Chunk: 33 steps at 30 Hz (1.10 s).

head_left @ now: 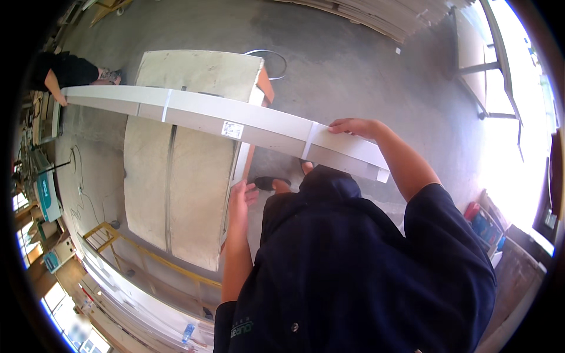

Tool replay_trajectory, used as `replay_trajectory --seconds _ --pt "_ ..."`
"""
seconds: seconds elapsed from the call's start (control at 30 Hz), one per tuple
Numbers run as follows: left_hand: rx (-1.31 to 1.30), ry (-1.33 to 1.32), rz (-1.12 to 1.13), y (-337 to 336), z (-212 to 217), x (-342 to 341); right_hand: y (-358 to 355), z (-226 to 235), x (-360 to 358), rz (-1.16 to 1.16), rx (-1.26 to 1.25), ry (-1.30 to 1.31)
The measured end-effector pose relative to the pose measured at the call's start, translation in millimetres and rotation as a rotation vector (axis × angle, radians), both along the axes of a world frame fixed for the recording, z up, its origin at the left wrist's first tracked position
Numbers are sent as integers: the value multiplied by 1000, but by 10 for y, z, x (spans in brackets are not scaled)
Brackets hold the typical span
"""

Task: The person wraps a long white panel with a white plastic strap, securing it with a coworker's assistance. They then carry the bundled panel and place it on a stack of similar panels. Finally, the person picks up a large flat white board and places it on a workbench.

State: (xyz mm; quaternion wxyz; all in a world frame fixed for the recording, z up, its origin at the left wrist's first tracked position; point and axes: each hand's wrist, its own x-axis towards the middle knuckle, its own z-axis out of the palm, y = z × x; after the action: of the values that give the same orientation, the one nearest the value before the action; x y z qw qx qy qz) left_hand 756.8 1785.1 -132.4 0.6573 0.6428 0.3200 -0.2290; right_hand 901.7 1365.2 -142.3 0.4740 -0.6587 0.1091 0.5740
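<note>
A long, narrow white carton point(259, 120) with white straps and a printed label point(232, 129) stretches across the view above a pale worktable. My right hand point(356, 127) grips its far upper edge near the right end, fingers laid over the top. Below the carton, my left hand point(241, 199) is beside the worktable's right edge, fingers apart and holding nothing. At the carton's far left end, another person's hand point(61, 99) touches it. Whether the carton's underside rests on the table cannot be made out.
The pale worktable point(197, 176) has a long groove. Near its lower end stands a yellow metal frame point(156, 256). A white hoop point(276, 56) lies on the grey floor behind. A metal-framed rack point(479, 67) stands at far right, and stacked boards point(382, 15) lie at the back.
</note>
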Motion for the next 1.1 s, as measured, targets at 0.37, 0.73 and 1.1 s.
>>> replay_trajectory --seconds 0.37,0.73,1.1 --pt "-333 112 133 -593 -255 723 -61 -35 -78 55 -55 -39" --pt "-516 132 261 -654 -479 923 438 314 169 178 -166 -111" --pt "-734 20 348 -697 -818 1097 582 311 150 -28 -157 -9"
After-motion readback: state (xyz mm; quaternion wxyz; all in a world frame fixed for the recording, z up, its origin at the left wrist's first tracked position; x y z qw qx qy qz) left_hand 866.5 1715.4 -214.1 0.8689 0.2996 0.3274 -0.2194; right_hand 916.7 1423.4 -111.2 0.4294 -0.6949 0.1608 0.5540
